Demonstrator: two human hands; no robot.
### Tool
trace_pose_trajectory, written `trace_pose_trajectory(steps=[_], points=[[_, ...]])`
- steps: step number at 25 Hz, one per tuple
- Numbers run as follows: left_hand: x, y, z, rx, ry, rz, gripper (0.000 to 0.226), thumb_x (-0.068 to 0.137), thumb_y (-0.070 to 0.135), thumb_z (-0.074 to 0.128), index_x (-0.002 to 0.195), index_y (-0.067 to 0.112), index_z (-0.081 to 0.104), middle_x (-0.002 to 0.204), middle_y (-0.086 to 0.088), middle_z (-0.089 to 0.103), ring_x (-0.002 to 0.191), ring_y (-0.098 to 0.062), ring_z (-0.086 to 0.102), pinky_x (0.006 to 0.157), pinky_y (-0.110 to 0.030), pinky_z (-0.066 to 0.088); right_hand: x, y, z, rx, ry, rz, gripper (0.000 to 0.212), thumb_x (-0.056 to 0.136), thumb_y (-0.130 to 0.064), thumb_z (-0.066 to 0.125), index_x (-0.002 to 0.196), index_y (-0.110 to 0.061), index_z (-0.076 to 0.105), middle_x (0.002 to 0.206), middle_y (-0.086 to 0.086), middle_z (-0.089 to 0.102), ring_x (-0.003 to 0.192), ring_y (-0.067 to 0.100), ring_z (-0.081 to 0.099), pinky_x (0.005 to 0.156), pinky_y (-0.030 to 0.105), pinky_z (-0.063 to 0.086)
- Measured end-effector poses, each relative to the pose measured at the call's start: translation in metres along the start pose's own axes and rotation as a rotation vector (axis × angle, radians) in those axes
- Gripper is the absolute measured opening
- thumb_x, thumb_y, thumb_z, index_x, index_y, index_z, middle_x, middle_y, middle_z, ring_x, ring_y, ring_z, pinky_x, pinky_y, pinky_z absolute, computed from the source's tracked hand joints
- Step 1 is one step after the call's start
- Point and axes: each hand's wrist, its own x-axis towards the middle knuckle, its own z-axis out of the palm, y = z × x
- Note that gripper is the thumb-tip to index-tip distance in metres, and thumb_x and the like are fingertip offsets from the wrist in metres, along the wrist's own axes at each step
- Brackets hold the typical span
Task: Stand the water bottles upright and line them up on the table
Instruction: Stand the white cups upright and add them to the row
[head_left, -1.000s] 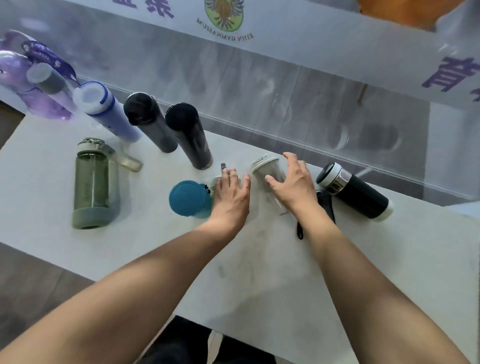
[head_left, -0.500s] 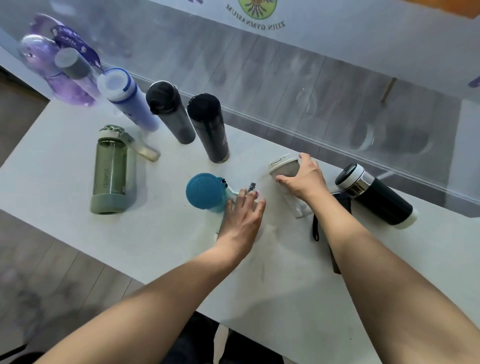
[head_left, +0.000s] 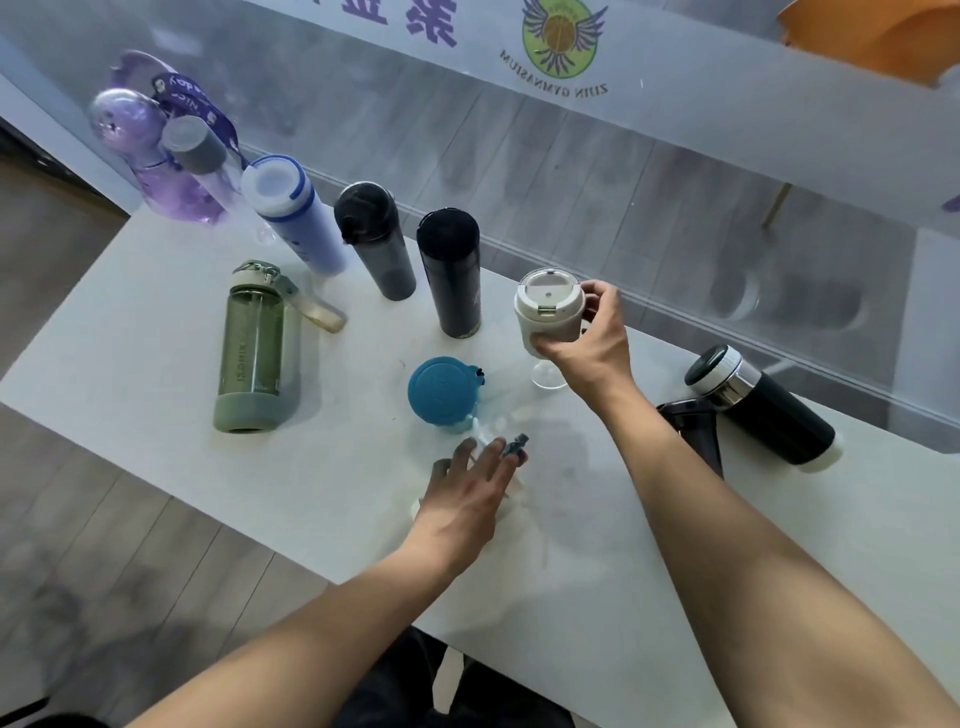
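Observation:
My right hand (head_left: 587, 348) grips a clear bottle with a white lid (head_left: 548, 312) and holds it upright, its base near the white table (head_left: 156, 332), just right of the black bottle (head_left: 452, 270). My left hand (head_left: 467, 499) lies over the clear body of a blue-lidded bottle (head_left: 441, 392) that is on its side, thumb on one side and fingers on the other. A green bottle (head_left: 252, 343) lies at the left. At the right a black flask with a silver collar (head_left: 758, 405) lies flat. Standing along the back are a purple bottle (head_left: 150, 156), a grey-capped one (head_left: 197, 156), a lavender one (head_left: 296, 218) and a dark grey one (head_left: 374, 239).
A glass wall (head_left: 623, 171) with printed lettering runs right behind the table's far edge. A flat black object (head_left: 696, 431) lies beside my right forearm. The table's near edge drops to a wooden floor (head_left: 78, 519) at the left.
My right hand has lifted the white-lidded bottle from lying on the table to upright, further back beside the black bottle. My left hand has stayed on the blue-lidded bottle.

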Motion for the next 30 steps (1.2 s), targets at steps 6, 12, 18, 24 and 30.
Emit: trace_pose_trajectory(steps=[6, 12, 18, 24, 30], points=[[-0.002, -0.007, 0.001, -0.027, -0.001, 0.0, 0.086, 0.079, 0.003, 0.062, 0.149, 0.033, 0.022, 0.163, 0.002, 0.015, 0.143, -0.033, 0.024, 0.107, -0.039, 0.034, -0.008, 0.012, 0.009, 0.045, 0.052, -0.042, 0.095, 0.062, -0.03, 0.09, 0.145, -0.023, 0.044, 0.131, -0.002, 0.045, 0.121, 0.012, 0.053, 0.106, 0.032, 0.048], [-0.005, -0.01, -0.003, -0.089, -0.023, -0.019, 0.088, 0.078, 0.006, 0.064, 0.15, 0.037, 0.023, 0.163, -0.008, 0.009, 0.143, -0.031, 0.022, 0.109, -0.037, 0.033, -0.017, 0.02, 0.007, 0.14, 0.025, -0.038, 0.083, 0.07, -0.023, 0.09, 0.137, -0.026, 0.043, 0.128, -0.02, 0.054, 0.116, 0.012, 0.059, 0.101, 0.039, 0.053], [-0.005, -0.012, -0.003, -0.126, -0.028, -0.041, 0.09, 0.077, 0.008, 0.068, 0.146, 0.045, 0.024, 0.162, -0.012, 0.011, 0.137, -0.032, 0.031, 0.105, -0.036, 0.041, -0.006, 0.012, 0.013, 0.063, 0.023, -0.051, 0.084, 0.069, -0.027, 0.09, 0.138, -0.026, 0.042, 0.13, -0.013, 0.055, 0.11, 0.01, 0.059, 0.098, 0.036, 0.052], [-0.008, -0.013, -0.003, -0.113, -0.001, -0.033, 0.092, 0.077, 0.008, 0.066, 0.146, 0.045, 0.018, 0.159, -0.011, 0.021, 0.135, -0.031, 0.034, 0.103, -0.035, 0.042, -0.014, 0.016, 0.014, 0.013, 0.029, -0.047, 0.084, 0.068, -0.036, 0.089, 0.136, -0.031, 0.04, 0.131, -0.01, 0.055, 0.112, 0.015, 0.059, 0.097, 0.039, 0.052], [-0.01, -0.016, -0.001, -0.056, -0.024, -0.039, 0.089, 0.08, 0.016, 0.065, 0.151, 0.039, 0.016, 0.161, -0.006, 0.019, 0.131, -0.032, 0.039, 0.101, -0.039, 0.038, -0.039, 0.011, -0.001, -0.098, -0.073, 0.19, 0.096, 0.076, -0.034, 0.086, 0.151, -0.028, 0.026, 0.145, 0.01, 0.046, 0.134, 0.021, 0.046, 0.11, 0.036, 0.041]])
